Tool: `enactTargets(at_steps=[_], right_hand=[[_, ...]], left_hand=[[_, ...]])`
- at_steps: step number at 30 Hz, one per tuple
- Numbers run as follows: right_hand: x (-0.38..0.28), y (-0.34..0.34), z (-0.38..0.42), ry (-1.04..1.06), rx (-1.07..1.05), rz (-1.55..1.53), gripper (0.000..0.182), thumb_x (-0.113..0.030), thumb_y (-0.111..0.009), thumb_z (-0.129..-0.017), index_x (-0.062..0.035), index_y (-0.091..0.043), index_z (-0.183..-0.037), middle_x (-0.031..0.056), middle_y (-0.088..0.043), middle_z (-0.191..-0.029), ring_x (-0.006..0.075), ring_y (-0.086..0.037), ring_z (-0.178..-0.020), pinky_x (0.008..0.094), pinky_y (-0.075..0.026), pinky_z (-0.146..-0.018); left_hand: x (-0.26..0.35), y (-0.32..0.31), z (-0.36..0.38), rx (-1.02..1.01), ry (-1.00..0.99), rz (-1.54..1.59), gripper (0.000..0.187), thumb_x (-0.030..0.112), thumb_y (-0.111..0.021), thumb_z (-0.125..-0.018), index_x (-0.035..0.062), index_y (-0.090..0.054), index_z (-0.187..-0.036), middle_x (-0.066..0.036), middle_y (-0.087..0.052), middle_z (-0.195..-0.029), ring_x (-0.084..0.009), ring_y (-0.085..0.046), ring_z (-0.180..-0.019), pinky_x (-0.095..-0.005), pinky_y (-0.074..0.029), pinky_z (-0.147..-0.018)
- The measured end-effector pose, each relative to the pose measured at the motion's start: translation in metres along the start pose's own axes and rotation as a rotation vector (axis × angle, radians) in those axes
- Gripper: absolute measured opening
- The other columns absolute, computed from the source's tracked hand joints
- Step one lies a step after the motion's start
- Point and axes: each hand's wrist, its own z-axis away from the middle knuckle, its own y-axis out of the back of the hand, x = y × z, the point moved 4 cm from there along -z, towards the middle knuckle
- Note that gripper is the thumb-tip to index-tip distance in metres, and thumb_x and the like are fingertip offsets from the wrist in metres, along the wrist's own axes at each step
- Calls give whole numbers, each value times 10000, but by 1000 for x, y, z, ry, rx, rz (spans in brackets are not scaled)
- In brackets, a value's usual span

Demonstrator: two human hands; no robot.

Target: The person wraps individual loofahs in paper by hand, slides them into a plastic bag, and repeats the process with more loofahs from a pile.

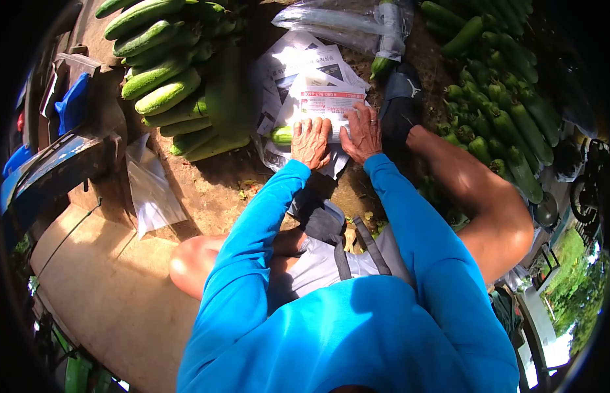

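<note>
A sheet of printed newspaper (pixel 331 99) is folded over a green cucumber (pixel 281 135), whose pale end sticks out on the left. My left hand (pixel 310 142) has its fingers bent over the roll close to that bare end. Around the right part of the same roll, my right hand (pixel 363 133) is curled, a ring on one finger and the thumb toward the left hand. Most of this cucumber is hidden under paper and fingers. More newspaper sheets (pixel 288 56) lie fanned out beneath and beyond the hands.
A pile of cucumbers (pixel 162 65) lies at the left, another pile (pixel 508 111) at the right. Clear plastic bags (pixel 331 26) rest at the back, one around a cucumber (pixel 381 67). My shoe (pixel 402 92) is right of the paper. A plastic sheet (pixel 151 190) lies left.
</note>
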Motion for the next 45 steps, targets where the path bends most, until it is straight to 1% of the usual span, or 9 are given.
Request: enactTargets(at_steps=[6,18,31,34,37,38,42,44,45], right_hand=[[-18,-25,28,84,-178,133,734,-197,-686,-705,-64,-422,-1377,153,-427,-1376,331,-371,-1346,476,-283,-1133],[24,-42,-81,80,-389,256,879,-435,-792,-639,-150,-434,-1390,138,-331,-1462,394,-267,-1387,566,-270,-1092],[50,-64,-133,176,-771,-21,815,-471,-811,-662,-96,-520,-1324,169,-579,-1282,393,-544,-1195,482,-436,-1006],[31,-28,-149,-172,-1279,-245,624,-491,-773,-760,-80,-665,-1217,127,-680,-1205,258,-633,-1135,378,-500,-957],[22,13,-128,-688,-1311,-1007,395,-444,-709,-861,-153,-717,-1129,31,-707,-1118,141,-671,-997,294,-534,-866],[5,40,-130,-713,-1285,-1017,442,-436,-747,-798,-76,-715,-1054,83,-735,-929,160,-702,-748,289,-570,-691],[18,65,-112,-864,-1386,-1073,479,-462,-691,-808,-51,-698,-1054,109,-725,-909,221,-695,-704,356,-567,-641],[4,84,-95,-1061,-1925,-1450,440,-467,-592,-887,-103,-699,-1109,141,-718,-920,235,-702,-723,356,-582,-650],[1,91,-94,-1061,-1828,-1531,509,-485,-538,-905,-77,-663,-1183,190,-711,-932,294,-693,-713,395,-581,-637]], left_hand=[[-22,1,-34,90,55,73,670,419,-719,-653,100,-513,-1205,-172,-486,-1220,-391,-465,-1171,-559,-357,-952],[-24,22,-22,167,83,82,929,322,-734,-697,89,-334,-1503,-164,-380,-1493,-365,-328,-1420,-552,-240,-1161],[-48,59,-59,90,63,-41,989,330,-778,-686,172,-296,-1535,-153,-353,-1521,-362,-299,-1446,-648,-203,-1139],[-42,73,-32,114,-3,-60,1004,343,-759,-691,188,-273,-1556,-149,-343,-1532,-350,-293,-1448,-654,-179,-1140],[-40,86,-17,304,-31,-22,947,388,-724,-744,192,-286,-1560,-152,-338,-1536,-346,-306,-1430,-661,-159,-1137],[-39,91,-13,350,-54,-16,944,390,-727,-747,195,-287,-1558,-153,-342,-1532,-347,-307,-1427,-664,-158,-1136],[-15,118,-12,553,-172,101,928,381,-776,-697,188,-354,-1501,-169,-397,-1448,-367,-363,-1383,-651,-198,-1113],[0,135,-12,610,-172,152,896,355,-790,-669,161,-410,-1457,-165,-461,-1341,-365,-438,-1299,-597,-290,-1073],[2,139,-16,574,-203,216,896,334,-792,-659,145,-417,-1450,-165,-480,-1307,-368,-467,-1250,-563,-331,-1046]])
